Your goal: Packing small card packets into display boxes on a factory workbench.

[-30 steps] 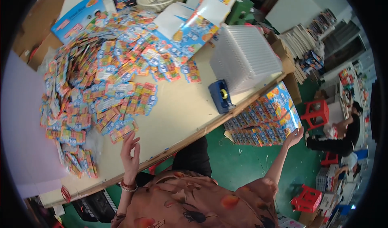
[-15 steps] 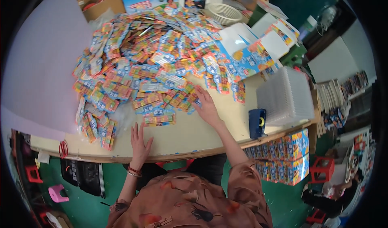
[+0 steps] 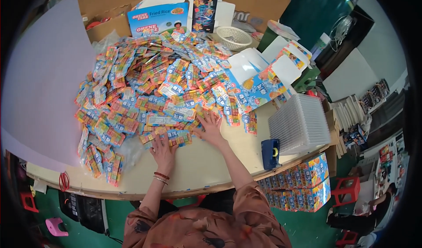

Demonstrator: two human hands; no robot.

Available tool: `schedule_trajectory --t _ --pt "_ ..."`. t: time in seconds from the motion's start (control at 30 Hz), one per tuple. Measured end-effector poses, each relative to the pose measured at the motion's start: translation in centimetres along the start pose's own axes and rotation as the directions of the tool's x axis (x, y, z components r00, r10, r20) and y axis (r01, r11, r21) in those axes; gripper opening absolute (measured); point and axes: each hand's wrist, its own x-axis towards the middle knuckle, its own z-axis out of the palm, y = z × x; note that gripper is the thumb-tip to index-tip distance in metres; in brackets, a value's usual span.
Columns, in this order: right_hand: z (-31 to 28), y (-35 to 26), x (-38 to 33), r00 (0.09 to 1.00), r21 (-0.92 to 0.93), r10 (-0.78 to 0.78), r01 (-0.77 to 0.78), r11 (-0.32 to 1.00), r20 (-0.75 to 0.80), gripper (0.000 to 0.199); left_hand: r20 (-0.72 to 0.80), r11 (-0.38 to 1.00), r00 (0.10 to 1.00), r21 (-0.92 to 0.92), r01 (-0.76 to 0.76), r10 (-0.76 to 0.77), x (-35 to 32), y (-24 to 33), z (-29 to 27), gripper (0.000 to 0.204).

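Observation:
A wide heap of small flat packets, blue and orange with rows of coloured blocks, covers much of the cream table. At the heap's near edge my left hand rests with its fingers spread, the tips on a packet. My right hand lies a little farther away and to the right, its fingers also apart on packets at the heap's edge. Neither hand grips anything. The packets directly beneath the fingers are partly hidden.
Right of the heap lie an opened blue display box, a stack of clear plastic trays and a blue tape dispenser. Behind stand a white basket and a blue carton. Packed boxes sit below the table's right edge.
My left hand has moved forward and right from the bare table onto the near packets. My right hand has shifted left over the heap's edge. The view has tilted slightly upward.

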Motion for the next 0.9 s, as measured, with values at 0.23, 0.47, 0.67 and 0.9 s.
schedule_trajectory --t 0.23,0.47,0.67,0.9 --pt "-9.2 10.8 5.3 0.194 0.831 0.823 -0.058 0.554 -0.535 0.043 -0.217 0.979 0.974 -0.173 -0.106 0.067 0.9 -2.3 1.8 0.082" --pt "-12.1 16.1 4.9 0.478 0.437 0.838 -0.716 0.545 -0.262 0.046 -0.137 0.996 0.989 -0.057 -0.070 0.061 1.6 -1.4 1.6 0.072" --pt "-14.2 12.9 4.5 0.452 -0.018 0.140 -0.328 0.945 -0.881 0.022 -0.163 0.992 0.983 -0.078 -0.102 0.088 1.6 -0.8 1.5 0.072" --pt "-27.6 1.9 3.0 0.670 -0.005 -0.091 0.130 0.992 -0.737 0.016 -0.350 0.892 0.937 -0.418 -0.172 0.016 1.1 -1.5 0.1 0.060"
